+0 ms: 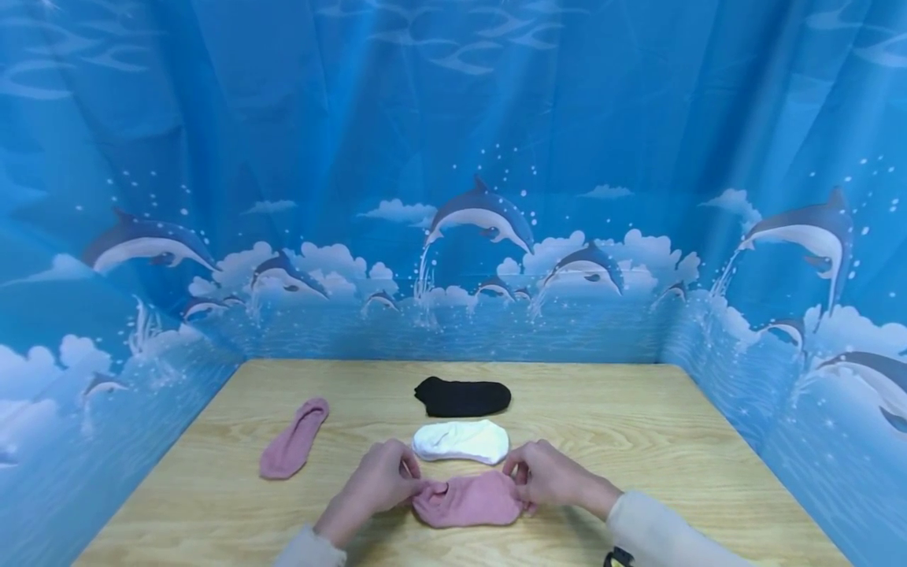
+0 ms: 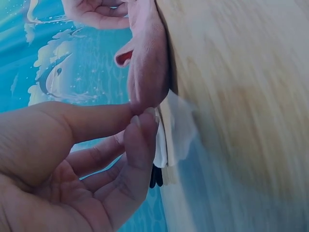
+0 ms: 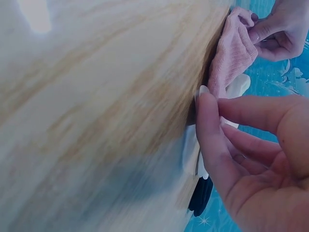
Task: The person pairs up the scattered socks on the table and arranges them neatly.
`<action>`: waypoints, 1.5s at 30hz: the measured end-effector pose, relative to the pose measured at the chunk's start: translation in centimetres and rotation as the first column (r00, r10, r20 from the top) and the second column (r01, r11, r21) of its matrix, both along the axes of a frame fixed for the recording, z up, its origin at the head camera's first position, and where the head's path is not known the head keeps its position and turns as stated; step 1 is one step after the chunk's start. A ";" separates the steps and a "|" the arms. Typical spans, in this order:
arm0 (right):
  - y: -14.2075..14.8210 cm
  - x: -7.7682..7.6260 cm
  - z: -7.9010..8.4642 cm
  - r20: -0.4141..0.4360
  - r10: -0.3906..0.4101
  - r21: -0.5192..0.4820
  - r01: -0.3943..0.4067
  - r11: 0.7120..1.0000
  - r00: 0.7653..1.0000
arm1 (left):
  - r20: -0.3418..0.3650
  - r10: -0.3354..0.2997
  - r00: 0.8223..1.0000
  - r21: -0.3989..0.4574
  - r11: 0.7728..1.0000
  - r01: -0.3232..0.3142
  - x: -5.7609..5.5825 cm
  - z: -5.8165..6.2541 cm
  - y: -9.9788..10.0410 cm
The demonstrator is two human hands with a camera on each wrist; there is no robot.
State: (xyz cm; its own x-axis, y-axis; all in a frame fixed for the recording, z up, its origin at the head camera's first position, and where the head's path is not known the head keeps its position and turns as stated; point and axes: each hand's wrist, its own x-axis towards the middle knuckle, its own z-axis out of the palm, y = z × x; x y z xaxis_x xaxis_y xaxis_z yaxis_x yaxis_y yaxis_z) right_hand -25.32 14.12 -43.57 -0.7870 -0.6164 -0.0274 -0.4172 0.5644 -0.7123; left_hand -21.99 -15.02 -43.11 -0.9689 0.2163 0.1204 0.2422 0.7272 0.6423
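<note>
A pink ankle sock [image 1: 468, 501] lies sideways near the front of the table. At its left end, my left hand [image 1: 385, 476] pinches the fabric between thumb and finger. The right end is held the same way by my right hand [image 1: 551, 474]. In the left wrist view, the sock [image 2: 148, 63] rises slightly off the wood with a small fold in its opening. Just behind it lies a white sock [image 1: 460, 441], flat, and beyond that a black sock [image 1: 464, 397].
A second pink sock [image 1: 294, 441] lies slanted at the left of the wooden table [image 1: 623, 417]. Blue curtains [image 1: 453, 118] printed with dolphins and clouds stand around the table's back and sides.
</note>
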 end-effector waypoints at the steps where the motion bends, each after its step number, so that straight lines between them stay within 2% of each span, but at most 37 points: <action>1: 0.0 0.0 0.0 0.002 0.000 0.006 0.000 1.000 1.000 | -0.003 0.002 1.000 0.002 1.000 -0.002 0.1 0.1 -0.2; 5: 0.0 -0.1 0.5 0.000 0.003 0.048 -0.003 0.999 1.000 | -0.005 0.019 1.000 0.015 1.000 -0.019 0.3 0.4 -1.0; 9: 0.0 -0.6 1.5 -0.132 0.033 0.130 -0.016 0.991 0.991 | 0.019 0.066 0.998 -0.003 0.998 -0.066 0.5 1.0 -2.1; 12: -0.2 -1.1 2.6 -0.240 0.060 0.171 -0.019 0.985 0.969 | 0.052 0.120 0.991 -0.014 0.993 -0.119 0.7 1.5 -3.1; 14: -0.5 -1.4 3.2 -0.278 0.077 0.181 -0.026 0.983 0.958 | 0.054 0.144 0.988 -0.012 0.990 -0.144 0.8 1.8 -3.8; 20: -1.6 -1.7 4.2 -0.281 0.119 0.193 -0.065 0.979 0.952 | 0.025 0.158 0.987 0.012 0.987 -0.159 0.3 2.6 -6.5; 23: -2.5 -1.7 4.3 -0.278 0.129 0.189 -0.077 0.979 0.952 | -0.006 0.177 0.984 -0.028 0.984 -0.178 -0.1 3.3 -8.2; 27: -4.1 -1.5 4.2 -0.263 0.124 0.172 -0.080 0.982 0.957 | -0.003 0.211 0.977 -0.089 0.974 -0.211 -1.3 4.4 -10.5; 31: -6.0 -1.1 4.1 -0.245 0.134 0.167 -0.094 0.981 0.960 | 0.044 0.246 0.968 -0.107 0.965 -0.241 -3.3 4.9 -12.8; 39: -9.9 -0.4 4.3 -0.249 0.136 0.197 -0.087 0.977 0.959 | 0.081 0.220 0.972 -0.123 0.970 -0.210 -7.7 4.0 -16.0; 45: -12.5 -0.9 3.8 -0.235 0.172 0.208 -0.123 0.970 0.957 | 0.219 0.267 0.939 -0.190 0.955 -0.228 -10.0 3.3 -17.2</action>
State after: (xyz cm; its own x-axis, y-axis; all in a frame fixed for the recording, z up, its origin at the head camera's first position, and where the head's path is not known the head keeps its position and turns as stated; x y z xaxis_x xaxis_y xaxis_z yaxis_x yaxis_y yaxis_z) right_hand -26.18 1.60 -39.75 -0.6840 -0.7288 0.0307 -0.6569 0.5971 -0.4604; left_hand -31.99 -32.19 -39.80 -0.9898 -0.0367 -0.1376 -0.1049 0.8416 0.5299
